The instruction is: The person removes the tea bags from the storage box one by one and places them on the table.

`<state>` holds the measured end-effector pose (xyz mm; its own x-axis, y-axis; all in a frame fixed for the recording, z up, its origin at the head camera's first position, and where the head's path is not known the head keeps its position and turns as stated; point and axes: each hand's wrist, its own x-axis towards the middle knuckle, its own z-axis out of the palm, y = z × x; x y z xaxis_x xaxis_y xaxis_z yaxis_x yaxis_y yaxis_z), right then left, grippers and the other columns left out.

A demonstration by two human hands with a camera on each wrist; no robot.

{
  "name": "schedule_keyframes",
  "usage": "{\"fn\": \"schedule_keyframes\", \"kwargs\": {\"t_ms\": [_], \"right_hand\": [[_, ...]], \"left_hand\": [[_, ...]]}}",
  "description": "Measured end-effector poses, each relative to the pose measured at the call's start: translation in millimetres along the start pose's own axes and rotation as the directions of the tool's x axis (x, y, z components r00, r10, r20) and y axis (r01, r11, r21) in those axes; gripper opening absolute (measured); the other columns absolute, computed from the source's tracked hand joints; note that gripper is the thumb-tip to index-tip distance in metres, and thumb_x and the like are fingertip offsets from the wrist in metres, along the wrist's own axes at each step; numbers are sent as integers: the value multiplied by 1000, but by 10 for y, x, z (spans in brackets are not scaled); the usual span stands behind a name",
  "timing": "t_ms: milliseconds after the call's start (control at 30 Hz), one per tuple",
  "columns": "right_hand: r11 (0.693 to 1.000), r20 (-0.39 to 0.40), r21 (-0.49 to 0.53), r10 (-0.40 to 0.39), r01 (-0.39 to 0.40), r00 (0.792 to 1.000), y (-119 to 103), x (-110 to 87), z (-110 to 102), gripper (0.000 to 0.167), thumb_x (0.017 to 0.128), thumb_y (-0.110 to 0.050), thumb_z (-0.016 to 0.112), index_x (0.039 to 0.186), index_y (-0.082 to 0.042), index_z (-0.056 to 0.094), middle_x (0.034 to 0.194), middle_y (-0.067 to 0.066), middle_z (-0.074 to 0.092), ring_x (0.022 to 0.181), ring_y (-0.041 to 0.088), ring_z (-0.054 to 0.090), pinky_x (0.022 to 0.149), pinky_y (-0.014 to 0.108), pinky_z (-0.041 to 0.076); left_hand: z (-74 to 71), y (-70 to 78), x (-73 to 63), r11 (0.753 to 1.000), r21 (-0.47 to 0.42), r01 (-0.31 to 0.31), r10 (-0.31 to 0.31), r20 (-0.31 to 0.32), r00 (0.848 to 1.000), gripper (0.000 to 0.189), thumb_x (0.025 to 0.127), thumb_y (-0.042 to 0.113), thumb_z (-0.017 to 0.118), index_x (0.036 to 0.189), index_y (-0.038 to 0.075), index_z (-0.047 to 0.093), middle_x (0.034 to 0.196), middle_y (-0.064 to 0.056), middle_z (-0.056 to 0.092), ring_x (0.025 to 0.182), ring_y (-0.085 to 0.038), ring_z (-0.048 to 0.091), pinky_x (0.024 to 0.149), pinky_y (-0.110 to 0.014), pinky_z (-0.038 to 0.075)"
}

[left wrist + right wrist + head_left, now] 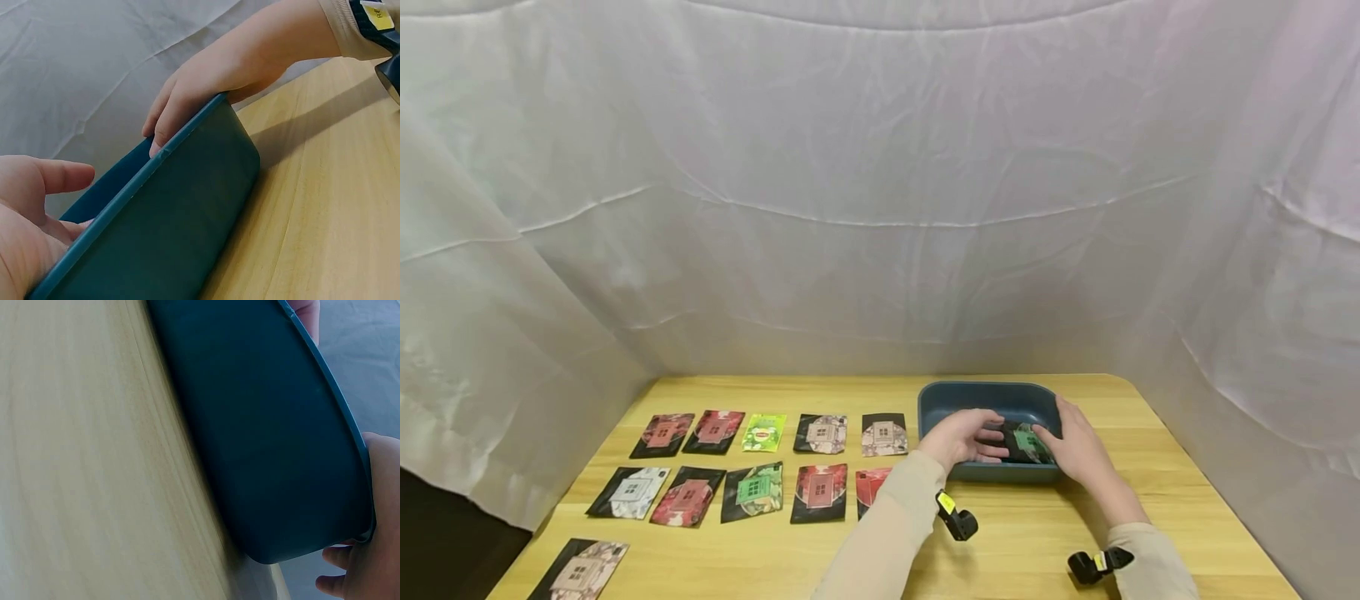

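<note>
A dark blue plastic tub (985,386) stands on the right of the table, with a black and green sachet (1024,443) lying inside it. My left hand (966,435) reaches over the near left side into the tub, its fingers extended close to the sachet; whether they touch it I cannot tell. My right hand (1081,443) straddles the tub's right rim, thumb inside near the sachet and fingers outside. In the right wrist view that hand (378,519) holds the tub's end wall (269,437). The left wrist view hides the tub's contents behind its side.
Several flat sachets lie in rows to the left, among them a yellow-green one (763,433), a green one (752,492) and a red one (818,493). My left sleeve (887,525) partly covers another red sachet (870,483). Pale cloth (880,208) encloses the table.
</note>
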<state>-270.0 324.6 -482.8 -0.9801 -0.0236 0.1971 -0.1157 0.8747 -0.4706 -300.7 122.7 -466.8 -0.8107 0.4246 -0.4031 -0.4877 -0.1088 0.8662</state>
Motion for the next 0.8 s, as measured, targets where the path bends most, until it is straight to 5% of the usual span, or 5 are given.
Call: {"fn": "schedule_keyframes", "kwargs": {"t_ms": [367,800], "right_hand": [[1000,-2,-5,-11,11,1000,-12,-17,2,77,98,-31,56,148,15,19,147,40,27,134,56,28,110,66,26],[1000,22,0,15,-15,1000,-28,-14,-14,79,98,-34,54,149,13,16,149,40,23,136,56,24,112,66,23]], "left_hand": [[-1,-35,-4,991,114,-71,64,61,996,38,95,22,59,125,-1,61,117,-16,64,103,-36,67,91,-52,54],[-173,115,-218,989,-5,-149,149,72,986,40,96,18,56,129,-4,57,137,-21,52,125,-43,52,104,-53,46]]}}
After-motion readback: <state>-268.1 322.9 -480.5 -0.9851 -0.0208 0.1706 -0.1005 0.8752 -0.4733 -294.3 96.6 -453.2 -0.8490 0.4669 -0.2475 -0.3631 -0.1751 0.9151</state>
